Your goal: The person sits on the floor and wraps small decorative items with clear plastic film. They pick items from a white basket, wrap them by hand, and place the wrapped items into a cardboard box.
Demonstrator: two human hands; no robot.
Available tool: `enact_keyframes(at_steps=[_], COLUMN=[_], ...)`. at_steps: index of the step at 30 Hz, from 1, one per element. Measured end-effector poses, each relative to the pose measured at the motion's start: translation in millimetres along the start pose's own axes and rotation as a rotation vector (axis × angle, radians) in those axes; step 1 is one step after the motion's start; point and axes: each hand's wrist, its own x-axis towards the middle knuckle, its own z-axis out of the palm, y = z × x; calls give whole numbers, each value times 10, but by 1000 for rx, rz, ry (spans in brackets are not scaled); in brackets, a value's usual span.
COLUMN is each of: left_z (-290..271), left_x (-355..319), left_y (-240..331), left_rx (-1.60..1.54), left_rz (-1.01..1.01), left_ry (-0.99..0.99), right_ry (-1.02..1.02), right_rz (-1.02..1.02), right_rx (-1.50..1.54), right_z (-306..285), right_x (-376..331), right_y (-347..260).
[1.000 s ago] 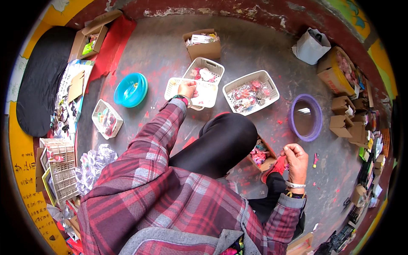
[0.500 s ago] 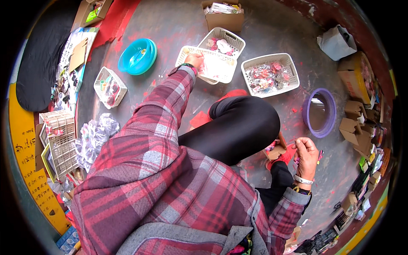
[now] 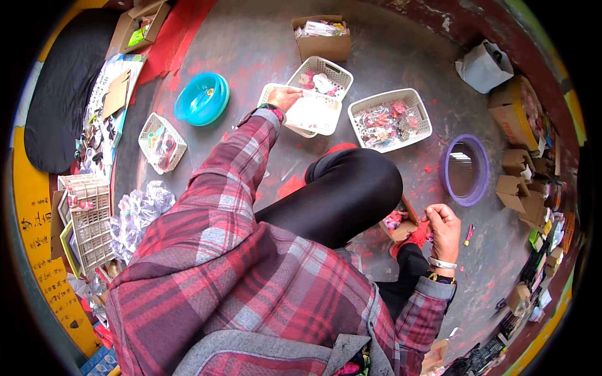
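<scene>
My left hand [image 3: 285, 98] is at the upper left of a shallow white tray [image 3: 327, 128], its fingers drawn together over the tray's edge. Whatever they may pinch is too small to make out. The tray rests on a white basket whose rim shows beneath it. Behind it, a white perforated basket [image 3: 339, 75] holds pink and white pieces. My right hand [image 3: 443, 233] is raised beside my bent leg, thumb and forefinger pinched together. A tiny pinkish-purple bit shows by its fingers, but its kind is unclear. Below and left of that hand is a small open cardboard box [image 3: 401, 230] with pink items.
Right of the tray, a white basket [image 3: 417, 135] holds clear-wrapped packets. A purple basin [image 3: 481, 188] stands farther right, teal bowls [image 3: 219, 109] and a small basket [image 3: 145, 153] to the left. A cardboard box [image 3: 323, 49] is at the back. A small pink item [image 3: 469, 235] lies on the floor.
The whole view has shifted slightly. My left hand has lifted a little from the tray, its fingers pointing more to the right. My right hand stays pinched, nearly in place.
</scene>
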Motion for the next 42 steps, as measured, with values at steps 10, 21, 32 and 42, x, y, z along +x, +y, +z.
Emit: enact_keyframes(at_steps=[10, 21, 32, 42], left_z=[16, 165, 339, 259], left_x=[-333, -260, -24, 99], left_y=[1375, 1022, -160, -432], left_rx=[-313, -347, -515, 217], left_rz=[71, 46, -293, -124], left_ry=[-309, -104, 192, 185], right_ry=[-14, 6, -42, -66], right_rz=[-33, -74, 10, 51], right_rx=[47, -5, -37, -43], right_z=[-30, -69, 26, 97], right_x=[-146, -225, -44, 71], right_y=[-127, -165, -122, -101])
